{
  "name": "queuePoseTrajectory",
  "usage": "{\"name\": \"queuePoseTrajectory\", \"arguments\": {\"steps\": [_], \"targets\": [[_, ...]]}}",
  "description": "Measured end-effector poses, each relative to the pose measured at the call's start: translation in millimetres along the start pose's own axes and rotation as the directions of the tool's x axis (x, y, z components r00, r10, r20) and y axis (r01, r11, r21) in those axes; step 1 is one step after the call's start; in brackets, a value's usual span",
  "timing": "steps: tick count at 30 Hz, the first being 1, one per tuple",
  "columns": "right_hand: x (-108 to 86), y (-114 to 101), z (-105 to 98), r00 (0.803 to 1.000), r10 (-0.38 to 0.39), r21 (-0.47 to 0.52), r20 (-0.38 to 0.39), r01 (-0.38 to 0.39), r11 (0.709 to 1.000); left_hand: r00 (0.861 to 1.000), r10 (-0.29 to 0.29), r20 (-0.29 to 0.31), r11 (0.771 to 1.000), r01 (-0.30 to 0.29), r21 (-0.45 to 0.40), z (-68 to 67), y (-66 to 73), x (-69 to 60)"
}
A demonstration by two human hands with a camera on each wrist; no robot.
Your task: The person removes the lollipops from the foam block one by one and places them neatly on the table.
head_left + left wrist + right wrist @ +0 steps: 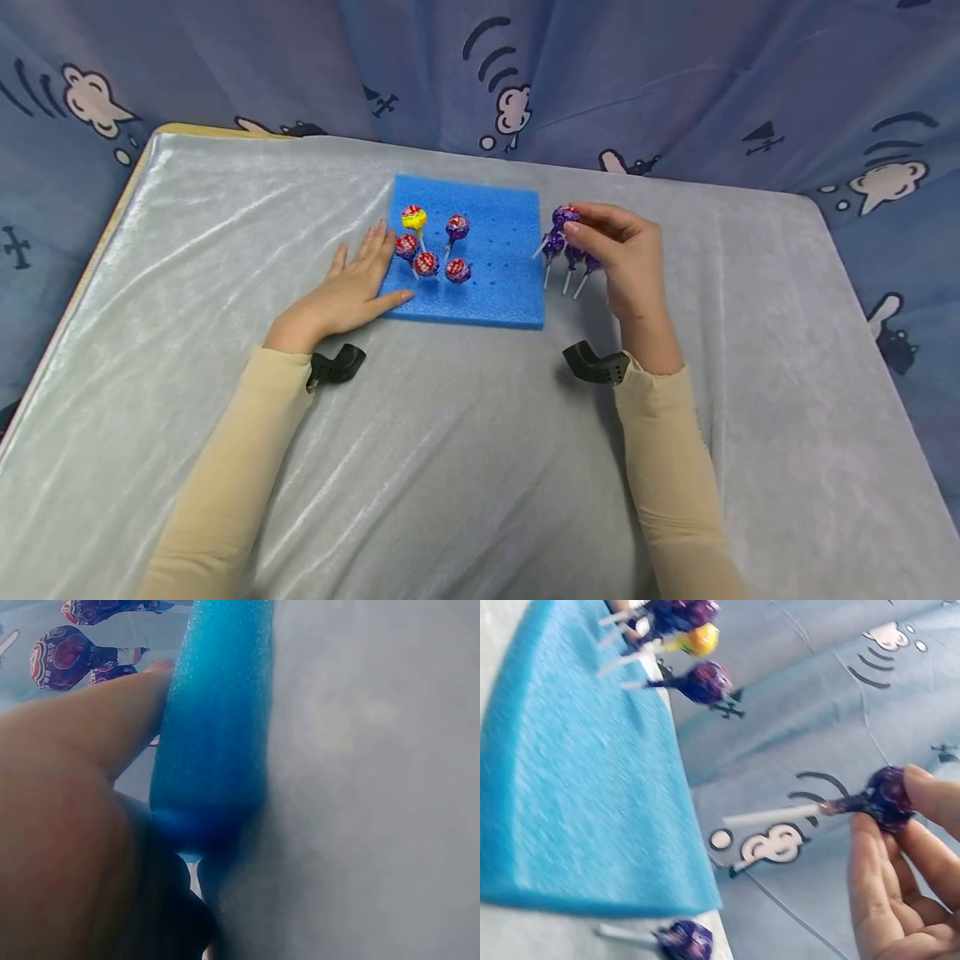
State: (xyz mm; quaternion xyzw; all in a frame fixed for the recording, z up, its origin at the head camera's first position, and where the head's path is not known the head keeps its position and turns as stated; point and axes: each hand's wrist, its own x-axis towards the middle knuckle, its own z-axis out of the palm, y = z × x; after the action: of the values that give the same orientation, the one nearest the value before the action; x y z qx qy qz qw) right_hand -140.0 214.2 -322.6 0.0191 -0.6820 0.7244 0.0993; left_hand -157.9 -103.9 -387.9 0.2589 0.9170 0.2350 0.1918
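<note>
Your purple-wrapped lollipop (pixel 889 796) is just off the right side of the blue foam board (pixel 510 296), above the far part of that side, its white stick slanting towards the board. Your right hand (pixel 628 250) pinches the wrapped head between thumb and fingertips, leaving the stick bare. Expect it to be light, with a hard, round head in slick, crinkly film that could turn under a loose pinch; the stick looks stiff lengthwise but may bend if pushed sideways. Holding the head low, near the twisted wrapper, should steady it best. Just right of the board, at least three more purple lollipops (pixel 574 254) lie partly under that hand. In the board's left half stand five: one yellow-topped lollipop (pixel 413 218) and four purple and red ones (pixel 457 227), some leaning; small holes (pixel 491 265) dot its right half. Your left hand (pixel 352 287) lies along the board's left edge, fingers straight, thumb spread over the near corner. Grey cloth (pixel 450 458) extends around the board, with a printed blue curtain (pixel 420 75) beyond its far edge
</note>
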Motion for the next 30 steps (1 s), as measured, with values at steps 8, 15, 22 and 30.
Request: {"name": "queuePoseTrajectory", "arguments": {"steps": [8, 15, 22, 30], "targets": [[2.0, -7.7, -23.4, 0.993, 0.090, 0.038, 0.081, -0.094, 0.995, 1.000, 0.002, 0.006, 1.000, -0.002, 0.000, 1.1, -1.6, -1.1], [4.5, -16.0, -39.3, 0.984, 0.167, -0.020, 0.058, -0.166, 0.986, 1.000, 0.003, -0.004, 1.000, -0.003, -0.003, -0.5, -0.9, -0.7], [4.4, -21.2, -52.2, 0.964, 0.260, -0.103, 0.055, -0.253, 0.962, 1.000, -0.001, -0.005, 1.000, 0.001, -0.004, -0.6, -0.4, -0.5], [6.2, -20.0, -68.5, 0.942, 0.330, -0.130, 0.063, -0.320, 0.939, 1.000, 0.001, -0.004, 1.000, -0.001, -0.006, 0.4, -0.7, 0.0]]}}
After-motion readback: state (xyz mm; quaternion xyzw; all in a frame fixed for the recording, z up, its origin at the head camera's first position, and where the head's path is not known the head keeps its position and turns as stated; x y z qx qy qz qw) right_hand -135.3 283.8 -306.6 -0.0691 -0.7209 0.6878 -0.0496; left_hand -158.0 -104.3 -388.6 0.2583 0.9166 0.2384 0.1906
